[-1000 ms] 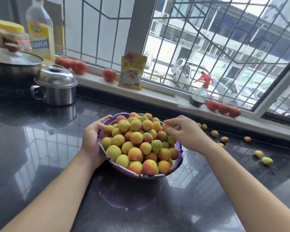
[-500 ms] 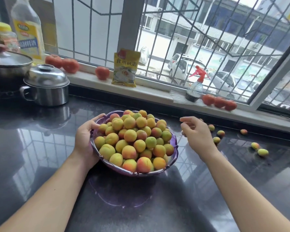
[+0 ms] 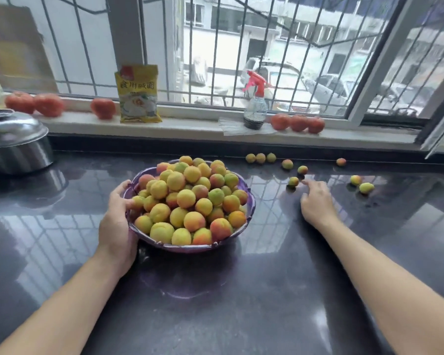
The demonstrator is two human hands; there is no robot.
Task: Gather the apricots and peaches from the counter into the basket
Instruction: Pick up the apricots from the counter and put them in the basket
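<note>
You can read one piece of text here: the yellow packet (image 3: 138,94) standing upright on the windowsill (image 3: 190,129), left of the spray bottle (image 3: 254,103), carries four large Chinese characters across its upper front, 食用碱面. A red patch sits at the packet's top left corner, but whatever is printed on it is too blurred for you to make out. The smaller print lower on the packet is also unreadable. Nothing else in your view bears legible lettering.
</note>
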